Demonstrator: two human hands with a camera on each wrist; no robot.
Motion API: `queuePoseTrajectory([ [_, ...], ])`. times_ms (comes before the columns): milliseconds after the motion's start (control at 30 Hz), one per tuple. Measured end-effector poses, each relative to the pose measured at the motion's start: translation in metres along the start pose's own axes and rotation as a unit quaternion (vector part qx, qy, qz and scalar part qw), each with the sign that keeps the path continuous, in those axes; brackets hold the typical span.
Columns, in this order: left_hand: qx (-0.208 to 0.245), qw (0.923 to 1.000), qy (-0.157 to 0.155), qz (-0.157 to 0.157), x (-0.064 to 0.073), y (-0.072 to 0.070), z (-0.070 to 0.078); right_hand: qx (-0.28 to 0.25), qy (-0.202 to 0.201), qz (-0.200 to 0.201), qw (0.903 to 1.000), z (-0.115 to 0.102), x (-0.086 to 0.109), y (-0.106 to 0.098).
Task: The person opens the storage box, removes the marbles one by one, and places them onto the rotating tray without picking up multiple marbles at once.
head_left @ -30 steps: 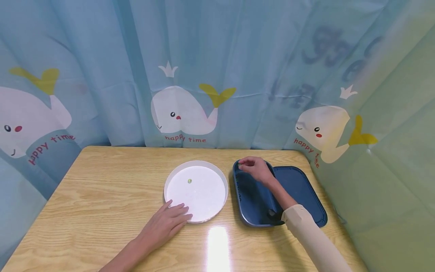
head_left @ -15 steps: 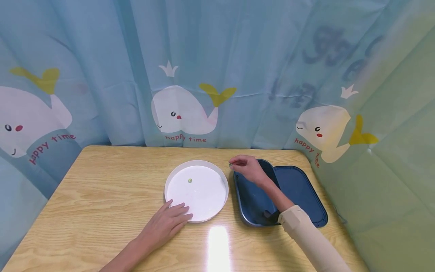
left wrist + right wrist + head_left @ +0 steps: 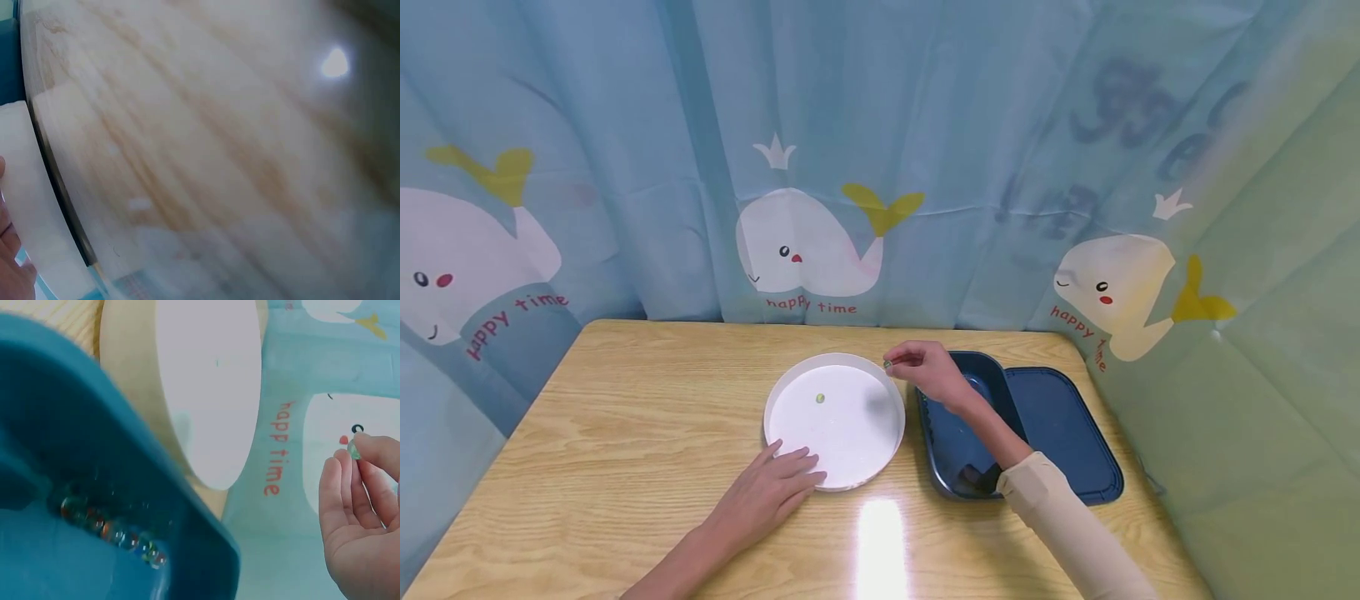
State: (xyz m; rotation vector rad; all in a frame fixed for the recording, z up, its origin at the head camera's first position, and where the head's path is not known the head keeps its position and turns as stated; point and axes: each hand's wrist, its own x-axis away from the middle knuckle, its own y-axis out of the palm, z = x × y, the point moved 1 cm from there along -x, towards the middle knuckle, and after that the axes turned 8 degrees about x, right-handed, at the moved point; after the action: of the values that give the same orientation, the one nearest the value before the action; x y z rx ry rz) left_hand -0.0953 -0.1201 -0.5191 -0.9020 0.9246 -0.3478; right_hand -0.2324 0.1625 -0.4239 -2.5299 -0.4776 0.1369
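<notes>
Between the thumb and fingertips of my right hand (image 3: 927, 371) a small green glass marble (image 3: 354, 450) is pinched. That hand is at the right rim of a round white tray (image 3: 857, 450), its wrist above a dark blue box (image 3: 951, 442). One greenish marble (image 3: 820, 398) lies in the tray's upper left part. My left hand (image 3: 767, 487) rests with spread fingers on the tray's near-left rim. In the right wrist view, several coloured glass marbles (image 3: 112, 534) lie in a row along the blue box's wall.
A dark blue lid (image 3: 1063, 425) lies flat to the right of the box, partly under it in view. The wooden table (image 3: 647, 417) reaches back to a light blue curtain (image 3: 662, 167) with whale prints, which also hangs along the right side.
My right hand has moved left, out from over the blue box to the white tray's right rim, carrying the marble. The left hand has stayed on the tray.
</notes>
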Motion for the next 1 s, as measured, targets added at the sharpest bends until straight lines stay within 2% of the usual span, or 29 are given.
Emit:
queuePoseTrajectory([
  [400,-0.006,0.9999,-0.005,-0.011,0.000,-0.001,0.001,-0.026,-0.007,-0.029,0.9992,-0.006,-0.007,0.032],
  [600,-0.009,0.9998,-0.006,-0.014,0.000,-0.001,0.001,-0.032,0.004,-0.036,0.9988,-0.003,-0.013,0.046],
  [1000,-0.005,0.9999,-0.003,-0.010,-0.001,-0.002,0.001,0.029,0.013,-0.029,0.9991,0.002,-0.023,0.072],
])
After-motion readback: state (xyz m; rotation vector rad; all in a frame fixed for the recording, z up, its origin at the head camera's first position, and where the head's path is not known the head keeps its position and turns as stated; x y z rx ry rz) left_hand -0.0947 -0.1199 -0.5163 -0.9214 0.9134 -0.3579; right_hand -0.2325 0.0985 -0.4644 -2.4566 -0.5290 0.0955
